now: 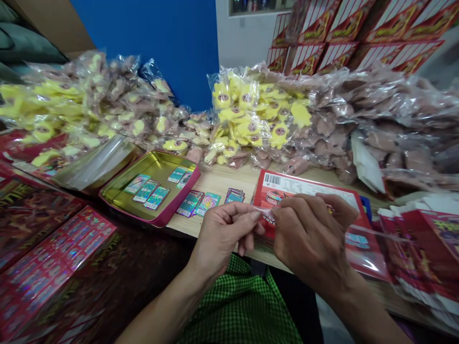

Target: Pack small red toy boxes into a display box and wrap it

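Observation:
My left hand [224,234] and my right hand [310,234] meet over the near edge of the wooden table [222,181]. Both pinch the edge of a thin clear plastic bag [267,212], thumb against fingers. A clear strip of it trails to the right past my right hand. Just behind the hands lies a red printed pack [308,191] with a barcode label on its white top.
A gold tin tray [150,191] with a pink rim holds several small cards. More cards [201,201] lie beside it. Bags of yellow and pink toys [251,119] pile at the back. Red packs [426,239] stack at right, red sheets [46,258] at left.

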`<move>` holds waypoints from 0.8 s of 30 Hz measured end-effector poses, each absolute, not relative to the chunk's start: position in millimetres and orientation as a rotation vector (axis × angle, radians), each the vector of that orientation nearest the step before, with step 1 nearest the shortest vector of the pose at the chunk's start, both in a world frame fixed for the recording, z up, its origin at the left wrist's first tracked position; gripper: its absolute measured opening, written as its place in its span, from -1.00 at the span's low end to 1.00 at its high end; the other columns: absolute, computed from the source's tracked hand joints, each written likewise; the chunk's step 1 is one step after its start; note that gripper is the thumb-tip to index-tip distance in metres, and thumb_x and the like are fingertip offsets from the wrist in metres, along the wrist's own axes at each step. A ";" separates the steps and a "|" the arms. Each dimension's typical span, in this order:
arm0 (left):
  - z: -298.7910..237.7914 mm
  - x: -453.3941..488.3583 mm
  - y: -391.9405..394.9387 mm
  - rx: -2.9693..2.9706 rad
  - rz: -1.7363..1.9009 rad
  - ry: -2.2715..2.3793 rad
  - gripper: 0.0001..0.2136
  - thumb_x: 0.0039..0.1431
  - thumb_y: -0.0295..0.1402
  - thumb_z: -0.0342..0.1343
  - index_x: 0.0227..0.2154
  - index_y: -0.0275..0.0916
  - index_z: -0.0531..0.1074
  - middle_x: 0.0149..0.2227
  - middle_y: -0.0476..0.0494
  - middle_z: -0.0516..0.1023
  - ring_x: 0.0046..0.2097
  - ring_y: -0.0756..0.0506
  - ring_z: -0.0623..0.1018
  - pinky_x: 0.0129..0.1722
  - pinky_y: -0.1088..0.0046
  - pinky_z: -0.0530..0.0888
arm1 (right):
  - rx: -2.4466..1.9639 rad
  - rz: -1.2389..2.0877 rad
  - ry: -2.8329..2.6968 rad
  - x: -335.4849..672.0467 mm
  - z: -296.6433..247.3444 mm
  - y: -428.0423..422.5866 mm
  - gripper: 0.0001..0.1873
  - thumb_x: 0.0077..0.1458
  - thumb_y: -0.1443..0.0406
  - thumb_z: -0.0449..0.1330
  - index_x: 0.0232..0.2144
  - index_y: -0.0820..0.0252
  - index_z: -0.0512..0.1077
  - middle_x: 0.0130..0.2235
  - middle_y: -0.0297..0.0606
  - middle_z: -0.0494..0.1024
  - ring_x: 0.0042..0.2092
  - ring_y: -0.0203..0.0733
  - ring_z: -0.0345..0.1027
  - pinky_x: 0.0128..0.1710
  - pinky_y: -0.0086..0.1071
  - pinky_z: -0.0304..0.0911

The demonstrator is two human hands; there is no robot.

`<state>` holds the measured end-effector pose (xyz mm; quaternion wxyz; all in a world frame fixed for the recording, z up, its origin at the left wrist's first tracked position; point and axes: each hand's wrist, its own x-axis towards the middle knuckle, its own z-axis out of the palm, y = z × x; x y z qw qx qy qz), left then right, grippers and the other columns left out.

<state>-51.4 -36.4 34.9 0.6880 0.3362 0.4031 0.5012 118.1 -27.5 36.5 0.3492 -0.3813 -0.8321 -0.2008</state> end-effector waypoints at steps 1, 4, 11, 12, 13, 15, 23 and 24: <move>34.5 -51.0 -36.3 0.751 1.135 0.891 -0.79 0.06 -0.26 0.41 -0.38 -0.30 0.58 -0.51 -0.02 0.61 -0.65 0.15 0.40 -0.73 0.73 0.24 | -0.991 -0.513 -2.159 118.5 36.6 -27.4 -0.76 0.22 0.57 0.01 -0.36 0.15 0.28 -0.35 -0.25 0.48 -0.23 -0.04 0.35 -0.01 -0.09 0.08; 33.4 -49.5 -35.7 0.753 1.172 0.862 -0.82 0.07 -0.30 0.41 -0.37 -0.30 0.59 -0.49 -0.04 0.63 -0.63 0.14 0.45 -0.69 0.73 0.30 | -1.000 -0.490 -2.153 119.0 37.1 -26.4 -0.77 0.23 0.56 0.03 -0.36 0.14 0.26 -0.36 -0.26 0.47 -0.23 -0.05 0.33 -0.02 -0.10 0.07; 31.8 -45.3 -34.7 0.758 1.220 0.850 -0.82 0.07 -0.30 0.41 -0.39 -0.30 0.59 -0.48 -0.05 0.63 -0.62 0.14 0.46 -0.69 0.72 0.31 | -1.004 -0.372 -2.140 120.1 40.0 -24.7 -0.77 0.20 0.56 0.06 -0.38 0.16 0.27 -0.36 -0.23 0.44 -0.31 -0.08 0.25 -0.13 -0.12 0.04; 31.4 -45.2 -34.7 0.764 1.223 0.856 -0.82 0.08 -0.29 0.41 -0.39 -0.30 0.59 -0.50 -0.04 0.62 -0.63 0.14 0.45 -0.69 0.73 0.31 | -1.000 -0.332 -2.144 120.2 41.7 -25.3 -0.79 0.21 0.56 0.06 -0.36 0.17 0.29 -0.35 -0.22 0.44 -0.30 -0.08 0.26 -0.14 -0.13 0.04; 30.9 -45.3 -34.7 0.773 1.225 0.863 -0.82 0.09 -0.28 0.41 -0.40 -0.30 0.59 -0.51 -0.04 0.62 -0.63 0.14 0.44 -0.69 0.73 0.31 | -0.993 -0.274 -2.147 120.3 43.9 -26.2 -0.82 0.22 0.55 0.07 -0.32 0.20 0.32 -0.32 -0.21 0.45 -0.28 -0.07 0.28 -0.15 -0.14 0.04; 30.1 -45.3 -35.0 0.801 1.231 0.872 -0.82 0.10 -0.28 0.40 -0.38 -0.29 0.60 -0.54 -0.03 0.60 -0.62 0.13 0.46 -0.68 0.74 0.31 | -0.961 -0.134 -2.154 120.0 49.6 -27.8 -0.87 0.26 0.51 0.07 -0.23 0.26 0.36 -0.25 -0.16 0.47 -0.20 -0.05 0.33 -0.13 -0.15 0.06; 33.6 -39.8 -40.6 0.894 1.255 0.980 -0.85 0.14 -0.31 0.37 -0.35 -0.30 0.62 -0.58 0.00 0.56 -0.59 0.13 0.48 -0.62 0.76 0.36 | -1.004 -0.275 -2.350 109.8 68.5 -24.9 -0.76 0.25 0.52 -0.03 -0.38 0.22 0.33 -0.39 -0.24 0.31 -0.31 -0.05 0.16 -0.19 -0.16 -0.01; 34.0 -39.1 -41.3 0.908 1.272 0.986 -0.86 0.14 -0.32 0.36 -0.37 -0.30 0.62 -0.58 0.01 0.56 -0.59 0.13 0.47 -0.61 0.76 0.36 | -1.005 -0.311 -2.369 108.4 69.7 -24.4 -0.76 0.22 0.53 -0.03 -0.39 0.21 0.33 -0.40 -0.24 0.29 -0.32 -0.04 0.14 -0.19 -0.16 -0.01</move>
